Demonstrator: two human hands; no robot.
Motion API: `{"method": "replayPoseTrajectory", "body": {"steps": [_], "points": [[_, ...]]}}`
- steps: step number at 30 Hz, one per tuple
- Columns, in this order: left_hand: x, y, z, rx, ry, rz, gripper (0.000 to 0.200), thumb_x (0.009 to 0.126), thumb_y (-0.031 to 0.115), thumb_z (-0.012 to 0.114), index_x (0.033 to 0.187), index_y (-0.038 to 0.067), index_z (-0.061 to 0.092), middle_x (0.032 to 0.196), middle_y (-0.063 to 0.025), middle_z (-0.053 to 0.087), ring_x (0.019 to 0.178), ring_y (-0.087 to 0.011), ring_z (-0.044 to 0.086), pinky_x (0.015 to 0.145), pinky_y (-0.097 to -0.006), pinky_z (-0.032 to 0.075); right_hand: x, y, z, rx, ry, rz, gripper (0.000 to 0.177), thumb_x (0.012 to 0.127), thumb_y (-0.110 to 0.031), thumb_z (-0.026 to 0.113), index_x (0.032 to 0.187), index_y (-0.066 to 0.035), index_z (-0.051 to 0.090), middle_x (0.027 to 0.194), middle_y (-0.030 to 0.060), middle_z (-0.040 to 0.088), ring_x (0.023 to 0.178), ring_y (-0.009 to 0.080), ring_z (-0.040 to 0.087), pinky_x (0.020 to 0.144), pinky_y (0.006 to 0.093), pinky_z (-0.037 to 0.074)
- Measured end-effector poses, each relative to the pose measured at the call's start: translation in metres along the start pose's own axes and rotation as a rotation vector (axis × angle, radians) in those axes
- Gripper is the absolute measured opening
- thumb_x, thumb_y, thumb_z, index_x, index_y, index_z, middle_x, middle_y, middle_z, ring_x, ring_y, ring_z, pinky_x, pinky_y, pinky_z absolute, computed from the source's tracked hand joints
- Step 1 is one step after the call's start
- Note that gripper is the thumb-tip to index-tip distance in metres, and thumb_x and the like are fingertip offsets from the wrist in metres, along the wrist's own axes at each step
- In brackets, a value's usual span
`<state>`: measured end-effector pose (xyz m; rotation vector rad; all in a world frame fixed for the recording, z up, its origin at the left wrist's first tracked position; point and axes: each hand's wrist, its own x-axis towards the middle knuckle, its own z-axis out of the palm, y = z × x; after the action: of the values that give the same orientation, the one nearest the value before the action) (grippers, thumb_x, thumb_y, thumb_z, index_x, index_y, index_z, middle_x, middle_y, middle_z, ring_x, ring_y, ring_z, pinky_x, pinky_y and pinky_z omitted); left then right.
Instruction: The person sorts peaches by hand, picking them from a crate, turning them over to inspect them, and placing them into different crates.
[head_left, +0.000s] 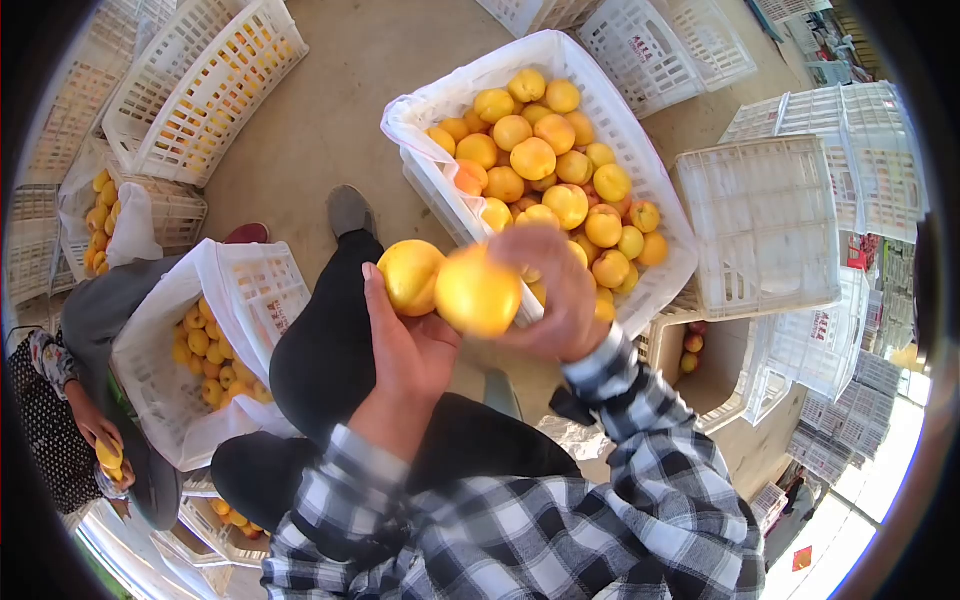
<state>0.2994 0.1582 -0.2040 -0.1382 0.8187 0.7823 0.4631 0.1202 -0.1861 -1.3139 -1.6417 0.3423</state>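
My left hand (412, 352) is cupped under a round yellow peach (408, 276), its thumb up along the fruit's left side. A second yellow peach (477, 291), smeared by motion, is gripped from the right by my right hand (556, 290). The two fruits overlap in this view, in front of my body and above my lap. Just beyond my right hand stands a white crate (588, 58) lined with thin white sheeting and filled with loose yellow-orange peaches (533, 158).
To the left, a person's hand (92, 425) holds a yellow fruit beside another lined crate (150, 350) of fruit. Stacked white crates (205, 85) stand at the upper left. At right, an upturned crate (757, 225) rests above a box (730, 360) holding a few reddish fruits.
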Motion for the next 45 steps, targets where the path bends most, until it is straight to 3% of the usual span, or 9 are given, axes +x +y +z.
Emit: {"method": "replayPoseTrajectory", "body": {"steps": [5, 8, 13, 16, 19, 24, 29, 37, 45], "points": [[-0.008, -0.005, -0.001, -0.063, -0.208, -0.285, 0.069, 0.089, 0.066, 0.049, 0.125, 0.007, 0.053, 0.119, -0.0114, 0.06, 0.113, -0.0269, 0.058, 0.099, -0.0417, 0.047, -0.032, -0.023, -0.005, -0.203, -0.244, -0.265, 0.064, 0.065, -0.028, 0.086, 0.121, -0.011, 0.06, 0.121, 0.0092, 0.056, 0.108, 0.0301, 0.058, 0.092, 0.0389, 0.047], [-0.009, -0.005, -0.009, 0.07, -0.266, -0.324, 0.07, 0.088, 0.068, 0.049, 0.126, 0.009, 0.052, 0.119, -0.0111, 0.06, 0.106, -0.0251, 0.06, 0.091, -0.0395, 0.051, -0.032, -0.019, -0.02, -0.016, -0.285, -0.036, 0.068, 0.072, -0.045, 0.079, 0.127, -0.01, 0.057, 0.13, 0.0132, 0.05, 0.124, 0.031, 0.046, 0.104, 0.0428, 0.038], [-0.007, -0.02, -0.001, 0.399, -0.103, -0.191, 0.067, 0.093, 0.066, 0.039, 0.13, 0.01, 0.048, 0.11, -0.012, 0.06, 0.081, -0.0228, 0.064, 0.068, -0.039, 0.056, -0.022, 0.004, -0.01, 0.14, -0.314, 0.285, 0.073, 0.077, -0.04, 0.078, 0.134, -0.005, 0.048, 0.135, 0.0153, 0.048, 0.125, 0.0314, 0.047, 0.106, 0.0405, 0.037], [-0.006, -0.013, -0.007, 0.484, -0.257, -0.288, 0.076, 0.094, 0.068, 0.031, 0.142, 0.01, 0.035, 0.118, -0.0167, 0.056, 0.077, -0.0234, 0.064, 0.068, -0.038, 0.056, -0.028, 0.036, -0.006, 0.945, -0.181, 0.939, 0.049, 0.092, -0.026, 0.06, 0.134, -0.005, 0.046, 0.131, 0.0108, 0.054, 0.119, 0.0255, 0.055, 0.103, 0.0388, 0.042], [-0.008, -0.009, 0.002, 0.512, -0.294, -0.265, 0.082, 0.093, 0.07, 0.031, 0.149, 0.009, 0.023, 0.117, -0.0192, 0.055, 0.075, -0.0239, 0.064, 0.07, -0.0374, 0.056, -0.034, 0.052, 0.002, 1.514, 0.201, 1.151, 0.046, 0.098, -0.032, 0.048, 0.136, -0.005, 0.044, 0.13, 0.014, 0.053, 0.117, 0.0262, 0.056, 0.103, 0.0419, 0.043], [-0.005, -0.009, -0.001, 0.428, -0.104, -0.222, 0.072, 0.096, 0.062, 0.036, 0.141, 0.006, 0.032, 0.113, -0.0174, 0.056, 0.079, -0.0233, 0.062, 0.072, -0.0394, 0.055, -0.029, 0.06, 0.009, 1.649, 0.195, 1.138, 0.052, 0.099, -0.037, 0.046, 0.137, -0.002, 0.039, 0.133, 0.0172, 0.05, 0.118, 0.0327, 0.055, 0.105, 0.0462, 0.044], [-0.006, -0.008, 0.0, 0.416, -0.094, -0.221, 0.063, 0.097, 0.059, 0.038, 0.13, 0.005, 0.04, 0.109, -0.0161, 0.058, 0.079, -0.0232, 0.062, 0.073, -0.0403, 0.054, -0.013, 0.089, 0.014, 1.295, 0.158, 1.024, 0.057, 0.093, -0.022, 0.06, 0.138, -0.001, 0.034, 0.131, 0.0196, 0.05, 0.12, 0.0351, 0.054, 0.104, 0.0437, 0.047], [-0.004, -0.01, -0.003, 0.384, -0.075, -0.226, 0.056, 0.099, 0.055, 0.036, 0.123, 0.005, 0.045, 0.104, -0.0156, 0.06, 0.079, -0.0239, 0.064, 0.073, -0.0405, 0.055, 0.046, 0.129, 0.024, 0.476, 0.219, 0.971, 0.059, 0.078, -0.022, 0.078, 0.122, 0.006, 0.051, 0.112, 0.0123, 0.061, 0.101, 0.0149, 0.06, 0.084, 0.0263, 0.052], [-0.004, -0.011, -0.005, 0.37, -0.129, -0.233, 0.055, 0.1, 0.055, 0.035, 0.117, 0.004, 0.049, 0.104, -0.0154, 0.06, 0.081, -0.0237, 0.064, 0.074, -0.0413, 0.056, 0.089, 0.236, 0.043, -0.14, -0.117, 0.856, 0.066, 0.071, -0.03, 0.08, 0.118, 0.009, 0.055, 0.112, 0.0234, 0.063, 0.097, 0.0277, 0.066, 0.084, 0.0316, 0.052]]}}
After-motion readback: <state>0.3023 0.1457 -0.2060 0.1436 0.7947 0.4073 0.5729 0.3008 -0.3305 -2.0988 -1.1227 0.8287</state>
